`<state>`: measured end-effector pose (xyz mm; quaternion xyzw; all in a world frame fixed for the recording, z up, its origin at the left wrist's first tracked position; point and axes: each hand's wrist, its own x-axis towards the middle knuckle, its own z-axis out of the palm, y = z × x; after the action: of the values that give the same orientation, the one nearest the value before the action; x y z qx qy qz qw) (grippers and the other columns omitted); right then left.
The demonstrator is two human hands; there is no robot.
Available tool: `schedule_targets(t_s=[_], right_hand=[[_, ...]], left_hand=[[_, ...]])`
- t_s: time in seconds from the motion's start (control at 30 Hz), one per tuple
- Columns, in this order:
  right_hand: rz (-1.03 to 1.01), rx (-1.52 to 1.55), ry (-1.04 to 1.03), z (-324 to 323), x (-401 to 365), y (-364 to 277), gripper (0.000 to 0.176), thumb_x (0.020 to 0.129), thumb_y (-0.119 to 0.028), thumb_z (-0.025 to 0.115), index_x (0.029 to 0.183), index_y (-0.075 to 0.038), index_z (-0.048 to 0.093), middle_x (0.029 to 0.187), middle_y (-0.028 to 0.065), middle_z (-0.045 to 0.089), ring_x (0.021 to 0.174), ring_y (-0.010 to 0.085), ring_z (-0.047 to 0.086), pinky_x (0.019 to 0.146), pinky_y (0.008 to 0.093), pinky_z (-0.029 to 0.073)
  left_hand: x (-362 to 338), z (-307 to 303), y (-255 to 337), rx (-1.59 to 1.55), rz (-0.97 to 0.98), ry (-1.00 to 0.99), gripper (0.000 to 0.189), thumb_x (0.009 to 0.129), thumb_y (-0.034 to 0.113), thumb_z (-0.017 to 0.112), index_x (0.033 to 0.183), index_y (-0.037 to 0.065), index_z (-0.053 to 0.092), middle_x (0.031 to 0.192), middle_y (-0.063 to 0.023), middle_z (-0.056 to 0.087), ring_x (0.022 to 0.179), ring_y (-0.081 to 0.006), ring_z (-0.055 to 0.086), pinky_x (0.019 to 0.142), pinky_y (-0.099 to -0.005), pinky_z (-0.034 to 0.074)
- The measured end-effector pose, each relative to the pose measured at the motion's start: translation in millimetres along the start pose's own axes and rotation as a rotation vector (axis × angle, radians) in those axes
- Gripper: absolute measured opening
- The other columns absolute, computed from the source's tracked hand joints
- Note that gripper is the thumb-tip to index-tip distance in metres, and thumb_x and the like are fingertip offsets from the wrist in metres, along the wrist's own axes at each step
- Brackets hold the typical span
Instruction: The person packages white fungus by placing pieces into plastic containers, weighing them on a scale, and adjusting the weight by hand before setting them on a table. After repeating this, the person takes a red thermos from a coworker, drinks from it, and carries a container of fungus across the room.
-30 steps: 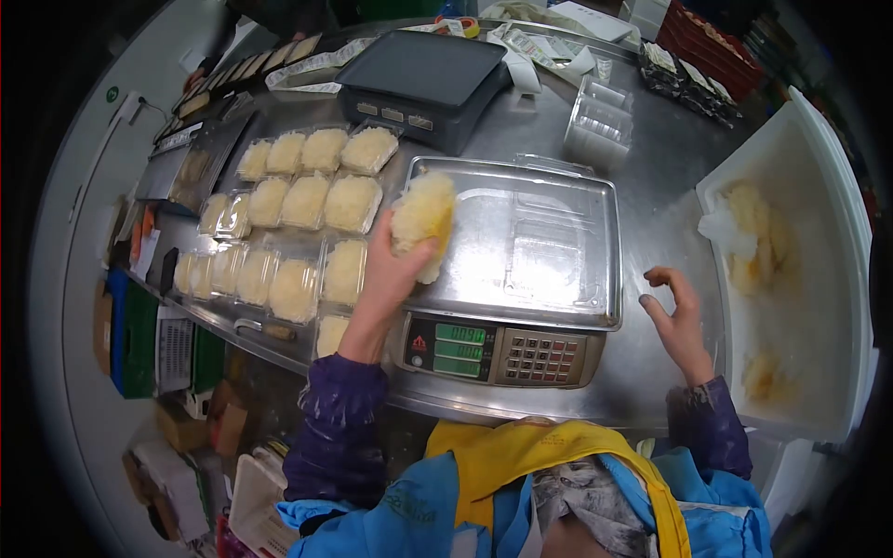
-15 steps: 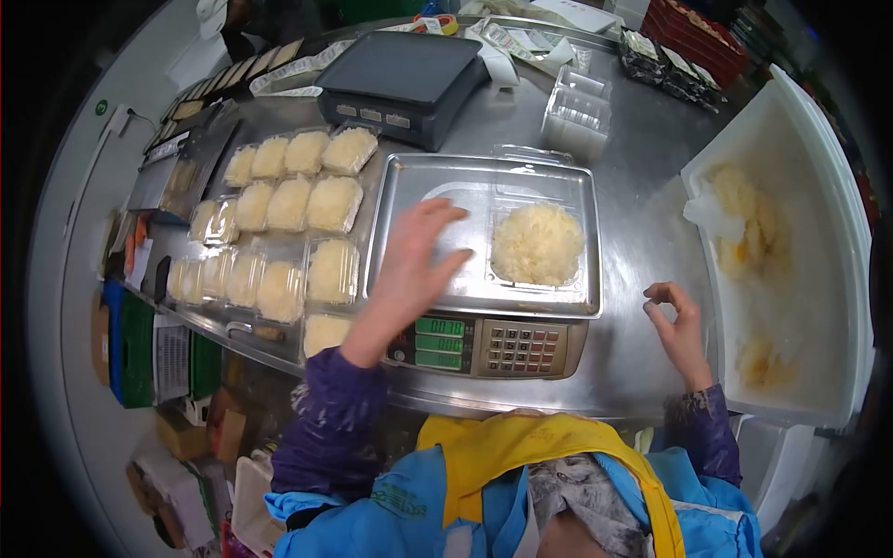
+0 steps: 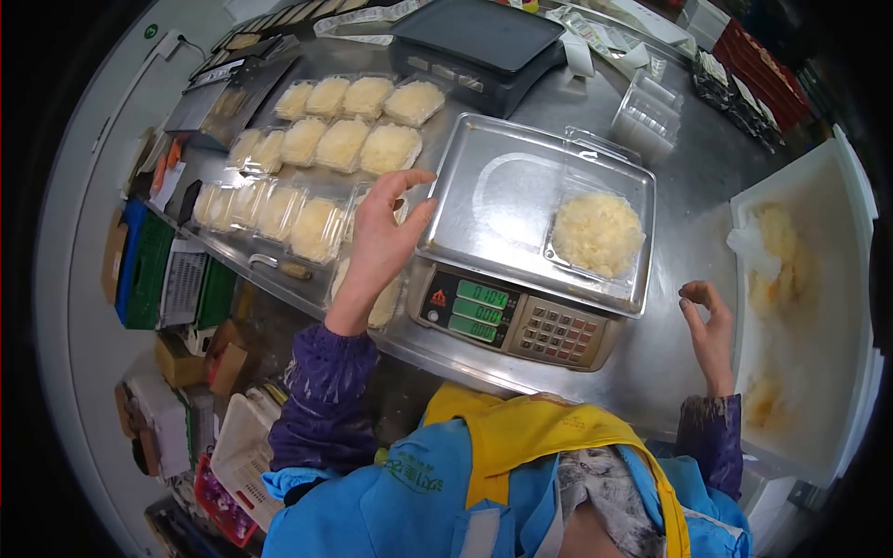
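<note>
A clear plastic container (image 3: pixel 551 244) heaped with pale yellow shredded food (image 3: pixel 598 234) sits with its lid folded back on the right side of the metal scale tray (image 3: pixel 507 200). Left of the tray, my left hand (image 3: pixel 383 228) is empty, thumb and fingers apart, above filled containers it partly covers. My right hand (image 3: pixel 709 330) hovers between the scale and a white tub (image 3: pixel 819 437), loosely curled with a small gap between thumb and forefinger; nothing shows in it. Green digits light the scale's display (image 3: pixel 479 310), beside its keypad (image 3: pixel 558 332).
Rows of filled clear containers (image 3: pixel 341 144) stand to the left. Behind the tray are a dark scale (image 3: pixel 479 33) and a stack of empty clear containers (image 3: pixel 646 116). The white tub at right holds more shredded food (image 3: pixel 779 251). A handled tool (image 3: pixel 279 266) lies near the table edge.
My left hand has moved left off the scale tray, out over the filled containers. The camera view has turned and shifted. The display's top reading has risen. My right hand keeps its loose curl.
</note>
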<state>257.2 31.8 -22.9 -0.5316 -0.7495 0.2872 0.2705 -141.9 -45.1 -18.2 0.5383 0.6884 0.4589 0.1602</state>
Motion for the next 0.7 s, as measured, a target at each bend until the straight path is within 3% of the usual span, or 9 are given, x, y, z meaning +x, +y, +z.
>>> schedule_targets(t_s=[0.27, 0.33, 0.4, 0.47, 0.6, 0.67, 0.7], right_hand=[[-0.174, 0.081, -0.083, 21, 37, -24, 0.025, 0.074, -0.005, 0.06, 0.097, 0.001, 0.056, 0.09, 0.0098, 0.061, 0.078, 0.0179, 0.057, 0.073, 0.0288, 0.044], [-0.237, 0.063, -0.07, 36, 51, -18, 0.033, 0.074, -0.012, 0.062, 0.104, -0.001, 0.055, 0.095, 0.0123, 0.06, 0.078, 0.0226, 0.058, 0.072, 0.0319, 0.046], [-0.1, -0.052, -0.11, 48, 60, -26, 0.039, 0.074, -0.021, 0.062, 0.107, -0.003, 0.054, 0.096, 0.014, 0.06, 0.08, 0.0276, 0.058, 0.073, 0.0366, 0.046], [-0.256, -0.237, -0.001, 67, 65, -21, 0.042, 0.073, -0.03, 0.062, 0.103, -0.003, 0.053, 0.092, 0.015, 0.059, 0.082, 0.0305, 0.058, 0.071, 0.0404, 0.046], [-0.097, -0.362, -0.059, 67, 66, -32, 0.048, 0.072, -0.041, 0.061, 0.095, 0.0, 0.053, 0.088, 0.0174, 0.06, 0.081, 0.0341, 0.059, 0.068, 0.0419, 0.046], [0.03, -0.234, -0.155, 60, 64, -28, 0.054, 0.075, -0.045, 0.058, 0.102, 0.001, 0.047, 0.086, 0.0185, 0.061, 0.082, 0.0353, 0.059, 0.07, 0.0435, 0.046], [0.095, -0.091, -0.173, 60, 63, -19, 0.057, 0.08, -0.044, 0.054, 0.111, 0.001, 0.04, 0.097, 0.0197, 0.057, 0.089, 0.0339, 0.057, 0.072, 0.0416, 0.046]], left_hand=[[0, 45, 8, -0.206, -0.043, -0.103, 0.031, 0.076, 0.01, 0.06, 0.106, 0.004, 0.055, 0.1, -0.0086, 0.057, 0.091, -0.0185, 0.055, 0.076, -0.0288, 0.045], [-2, 76, -2, -0.332, -0.162, -0.221, 0.042, 0.077, 0.008, 0.06, 0.116, 0.0, 0.046, 0.096, -0.0091, 0.056, 0.082, -0.0147, 0.055, 0.071, -0.0252, 0.046], [-5, 100, 21, -0.558, -0.469, -0.421, 0.042, 0.081, 0.005, 0.054, 0.121, 0.0, 0.042, 0.09, -0.0075, 0.053, 0.078, -0.0144, 0.056, 0.066, -0.0244, 0.048], [-9, 128, 19, -0.61, -0.51, -0.529, 0.033, 0.08, 0.003, 0.054, 0.111, 0.0, 0.044, 0.081, -0.0061, 0.052, 0.064, -0.0136, 0.056, 0.057, -0.0242, 0.048], [-3, 138, 43, -0.635, -0.424, -0.463, 0.016, 0.078, -0.001, 0.053, 0.088, 0.004, 0.042, 0.068, -0.0024, 0.046, 0.054, -0.0109, 0.051, 0.049, -0.0219, 0.044], [1, 134, 65, -0.576, -0.312, -0.49, 0.012, 0.078, -0.002, 0.05, 0.086, 0.004, 0.043, 0.067, -0.0001, 0.042, 0.052, -0.0094, 0.047, 0.045, -0.0233, 0.042], [2, 134, 79, -0.435, -0.202, -0.465, 0.013, 0.077, -0.003, 0.05, 0.085, 0.004, 0.044, 0.066, -0.0013, 0.043, 0.052, -0.0108, 0.047, 0.046, -0.0235, 0.042]])
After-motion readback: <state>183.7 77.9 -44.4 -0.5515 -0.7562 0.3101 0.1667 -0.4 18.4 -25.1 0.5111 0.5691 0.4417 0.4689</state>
